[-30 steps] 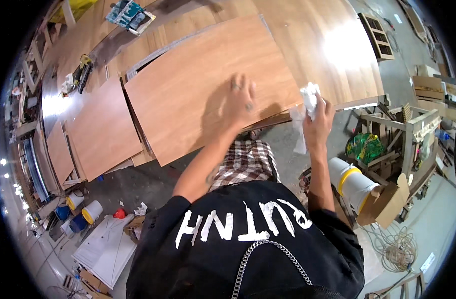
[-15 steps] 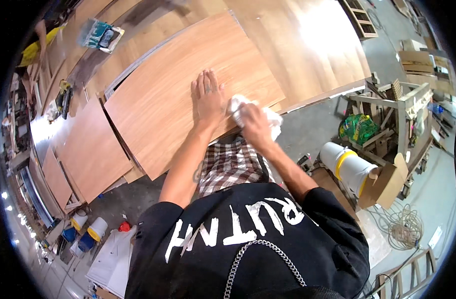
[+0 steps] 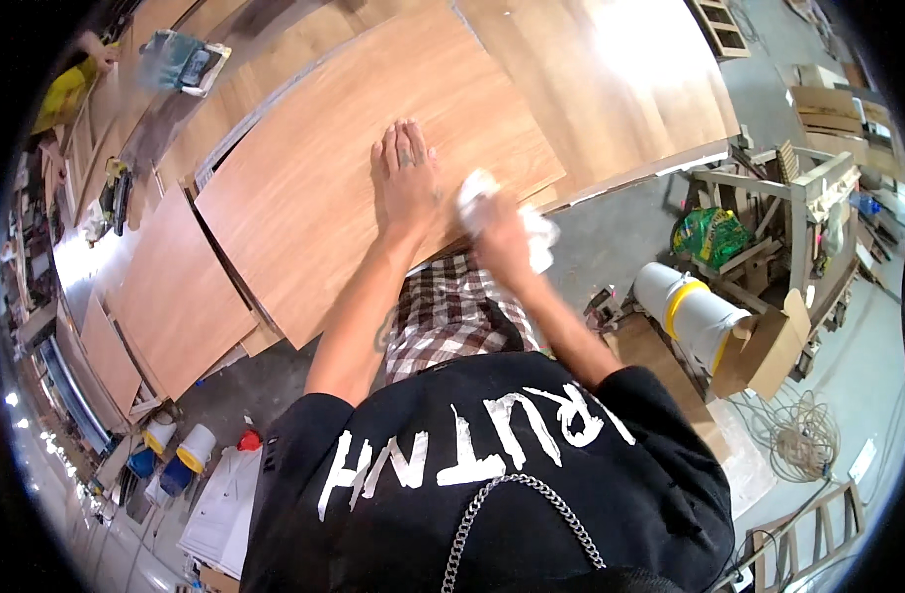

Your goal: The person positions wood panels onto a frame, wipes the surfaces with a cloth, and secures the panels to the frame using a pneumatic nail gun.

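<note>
A broad wood-grain panel (image 3: 314, 168) lies in front of me on top of other boards. My left hand (image 3: 408, 188) rests flat on it near the close edge, its fingers stretched out. Just to the right, my right hand (image 3: 499, 232) is closed around a white cloth (image 3: 479, 188), pressing it at the panel's near right edge. Motion smears the right hand, and its fingers are partly hidden by the cloth. Loose cloth (image 3: 541, 237) hangs out on the right side of that hand.
More wood sheets (image 3: 176, 296) lie to the left, and a large glossy board (image 3: 611, 109) extends beyond. A teal container (image 3: 186, 64) stands at the far left. White buckets (image 3: 685, 306), a cardboard box (image 3: 769, 346) and a wooden frame (image 3: 798, 217) are on the right. Another person's yellow sleeve (image 3: 65, 97) shows far left.
The right hand and cloth have shifted slightly along the panel's near edge. My left hand stays flat on the panel. The whole view has moved a little.
</note>
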`<state>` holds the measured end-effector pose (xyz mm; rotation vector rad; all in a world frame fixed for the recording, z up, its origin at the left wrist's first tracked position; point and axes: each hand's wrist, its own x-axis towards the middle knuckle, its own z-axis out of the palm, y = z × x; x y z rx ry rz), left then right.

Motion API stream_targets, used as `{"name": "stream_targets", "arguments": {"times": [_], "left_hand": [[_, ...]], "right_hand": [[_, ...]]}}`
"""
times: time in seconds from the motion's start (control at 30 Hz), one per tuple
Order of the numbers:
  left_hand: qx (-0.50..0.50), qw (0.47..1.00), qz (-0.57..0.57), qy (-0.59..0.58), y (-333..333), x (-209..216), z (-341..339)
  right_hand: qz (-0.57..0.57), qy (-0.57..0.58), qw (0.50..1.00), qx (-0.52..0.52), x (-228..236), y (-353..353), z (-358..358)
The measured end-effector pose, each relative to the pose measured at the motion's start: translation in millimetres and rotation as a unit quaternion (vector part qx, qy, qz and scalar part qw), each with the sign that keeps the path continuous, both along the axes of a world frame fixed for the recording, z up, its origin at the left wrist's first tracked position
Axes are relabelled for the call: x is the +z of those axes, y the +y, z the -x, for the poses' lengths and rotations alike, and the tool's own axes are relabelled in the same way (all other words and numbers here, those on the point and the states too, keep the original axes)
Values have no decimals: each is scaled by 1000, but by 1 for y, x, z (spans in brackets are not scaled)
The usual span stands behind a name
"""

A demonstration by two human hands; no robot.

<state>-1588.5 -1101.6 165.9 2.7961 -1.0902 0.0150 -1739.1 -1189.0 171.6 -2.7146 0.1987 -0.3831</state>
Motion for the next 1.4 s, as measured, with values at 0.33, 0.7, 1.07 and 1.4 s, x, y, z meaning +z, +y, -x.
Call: {"name": "stream_targets", "arguments": {"times": [0.33, 0.7, 1.07, 1.4], "left_hand": [[9, 1000, 20, -2, 1, 1, -1], [9, 999, 50, 12, 12, -2, -3], [2, 999, 43, 20, 17, 4, -3], [27, 999, 44, -2, 6, -6, -2]], "right_hand": [[-74, -8, 996, -51, -3, 20, 9], [-74, 39, 996, -19, 7, 29, -23], [-35, -26, 998, -51, 4, -24, -44], [-6, 22, 992, -121, 14, -84, -94]]}}
